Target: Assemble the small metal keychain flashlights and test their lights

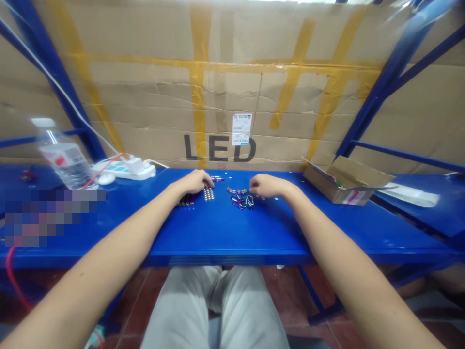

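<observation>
Silver pieces [209,194], ranked in rows on the blue counter [225,232], could be scattered by a slip of the left hand [198,182] at their edge; farther right, the piled carabiners [242,201] could be snagged together, being overlapped, near the right hand [264,186]. Whether either grip is apart or clamped cannot be told. Counted: one bottle [67,162], roughly twelve silver pieces, several carabiners, overlapped beyond exact count, one open carton [330,189].

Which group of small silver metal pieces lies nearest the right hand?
The loose, uneven row of small silver metal pieces beside the bare right hand; the tight silver metal grid sits by the bare left hand.
</observation>
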A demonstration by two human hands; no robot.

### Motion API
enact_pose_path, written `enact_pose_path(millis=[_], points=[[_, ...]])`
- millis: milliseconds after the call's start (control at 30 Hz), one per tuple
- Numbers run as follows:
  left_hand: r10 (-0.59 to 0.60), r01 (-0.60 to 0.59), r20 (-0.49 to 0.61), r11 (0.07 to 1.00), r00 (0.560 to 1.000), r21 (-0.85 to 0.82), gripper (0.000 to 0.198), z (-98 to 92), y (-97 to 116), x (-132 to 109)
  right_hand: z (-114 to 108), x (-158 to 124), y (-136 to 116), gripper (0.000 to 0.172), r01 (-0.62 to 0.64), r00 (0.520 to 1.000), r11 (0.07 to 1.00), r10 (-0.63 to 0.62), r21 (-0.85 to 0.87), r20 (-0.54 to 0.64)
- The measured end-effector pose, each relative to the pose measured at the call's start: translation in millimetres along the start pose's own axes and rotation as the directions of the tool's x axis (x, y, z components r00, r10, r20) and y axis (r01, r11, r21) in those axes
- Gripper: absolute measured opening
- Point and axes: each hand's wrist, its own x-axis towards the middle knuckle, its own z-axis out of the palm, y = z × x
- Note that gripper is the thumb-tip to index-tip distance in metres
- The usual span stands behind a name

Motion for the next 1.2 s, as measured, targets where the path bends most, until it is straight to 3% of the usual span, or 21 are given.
enact_pose_path(millis=[267, 900, 1100, 1200], points=[[-0.082, 0.083, -0.021, 0.997, 0.996, 0.005, 0.038, -2.3, -0.5, -0.6, 0.1, -1.8, -1.7, 0.010, -0.004, 1.000, 1.000, 0.004, 0.009, 0.013], [-0.064, 0.064, -0.016, 0.998, 0.998, -0.018, 0.039, -0.1, 2.1, 0.5, -0.1, -1.2, -0.8, 0.012, -0.018, 0.999, 1.000, 0.018, 0.013, 0.029], [-0.050, 0.065, -0.173, 0.995, 0.984, 0.079, 0.047, 1.8, -7.3, 4.4, -0.7, -2.2, -1.6, 0.012, -0.008, 1.000, 1.000, 0.008, 0.026, 0.009], [0.003, 0.027, -0.172, 0.985, 0.985, 0.170, 0.045, 4.5, -11.8, 6.7, -1.5, -3.5, -3.3, 0.013, -0.002, 1.000, 0.999, 0.002, 0.036, -0.013]])
